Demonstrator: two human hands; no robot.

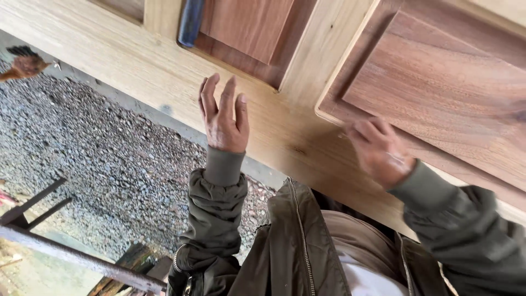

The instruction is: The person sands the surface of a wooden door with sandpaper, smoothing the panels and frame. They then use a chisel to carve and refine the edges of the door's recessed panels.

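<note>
The right hand is blurred, so its fingers are hard to make out; they look curled on something thin and pale, but whether it grips anything cannot be told. Both arms wear olive jacket sleeves, and the open jacket front hides the door's nearest edge. The left hand is open, fingers spread and slightly bent, held over the wooden door; whether its palm touches the wood cannot be seen. The door is a light, pale-grained frame with darker reddish-brown raised panels. One panel lies just beyond the right hand, whose fingers sit at its moulded corner, and runs out of the picture. A second panel lies beyond the left hand, cut off at the top, with a dark blue object at its edge, too cropped to identify. Left of the left hand is grey gravel, with a rusty metal bar near and a brown chicken far.
</note>
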